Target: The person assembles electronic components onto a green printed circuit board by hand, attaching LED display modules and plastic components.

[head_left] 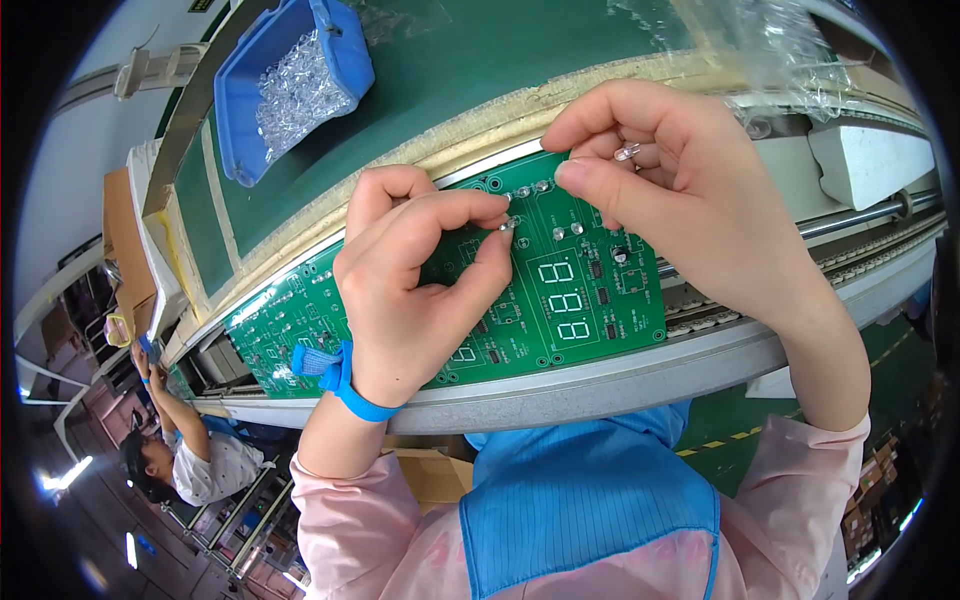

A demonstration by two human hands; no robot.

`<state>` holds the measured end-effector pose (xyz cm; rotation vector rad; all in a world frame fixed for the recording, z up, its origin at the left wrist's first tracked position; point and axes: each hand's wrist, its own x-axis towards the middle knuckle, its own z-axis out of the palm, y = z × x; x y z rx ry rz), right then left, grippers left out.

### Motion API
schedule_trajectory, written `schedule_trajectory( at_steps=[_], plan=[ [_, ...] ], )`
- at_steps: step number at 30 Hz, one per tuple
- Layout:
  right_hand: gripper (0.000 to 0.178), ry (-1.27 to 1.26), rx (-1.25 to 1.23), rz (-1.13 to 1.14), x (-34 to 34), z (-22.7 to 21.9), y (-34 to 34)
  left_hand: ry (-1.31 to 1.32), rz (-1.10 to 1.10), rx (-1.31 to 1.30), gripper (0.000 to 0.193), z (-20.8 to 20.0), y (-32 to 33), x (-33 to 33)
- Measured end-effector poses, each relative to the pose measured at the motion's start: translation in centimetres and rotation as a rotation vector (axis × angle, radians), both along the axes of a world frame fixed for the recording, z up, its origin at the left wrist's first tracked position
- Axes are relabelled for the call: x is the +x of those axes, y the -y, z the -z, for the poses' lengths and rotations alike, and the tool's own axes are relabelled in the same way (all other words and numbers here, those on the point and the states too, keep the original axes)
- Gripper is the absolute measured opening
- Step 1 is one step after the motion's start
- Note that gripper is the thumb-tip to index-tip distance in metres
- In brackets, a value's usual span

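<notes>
A long green circuit board [540,345] lies along the conveyor rail below my hands, with white digit displays and several clear LEDs standing on it. Thumb and forefinger of my left hand [415,270] pinch a clear LED [508,224] just over the board; a blue wrist strap [362,400] circles that wrist. My right hand [680,185] hovers at the board's far right corner. Its thumb and forefinger tips are slightly apart, while a clear LED [627,152] sits against its curled fingers. The right hand's other fingers are partly hidden.
A blue bin [235,110] of loose clear LEDs stands on the green bench [460,60] at the far left. Clear plastic bags [770,60] lie far right, by a white block [875,168]. A metal rail [600,390] runs along the near side. Another person [205,465] works at left.
</notes>
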<state>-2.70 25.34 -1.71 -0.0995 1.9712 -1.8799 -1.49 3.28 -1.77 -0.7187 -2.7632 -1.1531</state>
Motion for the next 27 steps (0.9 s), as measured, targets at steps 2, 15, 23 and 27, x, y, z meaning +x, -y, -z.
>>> schedule_trajectory(
  at_steps=[2, 15, 23, 27],
  plan=[
    [0.017, -0.003, 0.025, -0.008, -0.06, -0.23, -0.01, -0.001, -0.016, -0.004, 0.024, -0.03, -0.17, 0.07],
    [0.018, 0.000, 0.057, -0.019, -0.10, -0.35, 0.01, 0.058, 0.003, -0.020, 0.022, -0.49, -0.02, 0.05],
    [0.018, -0.014, 0.025, -0.020, -0.03, -0.01, 0.02, -0.001, 0.004, -0.027, 0.025, -0.47, -0.20, -0.08],
    [0.018, -0.009, 0.043, -0.026, -0.10, -0.23, 0.10, -0.069, 0.032, -0.065, 0.025, -0.60, -0.52, -0.06]
  ],
)
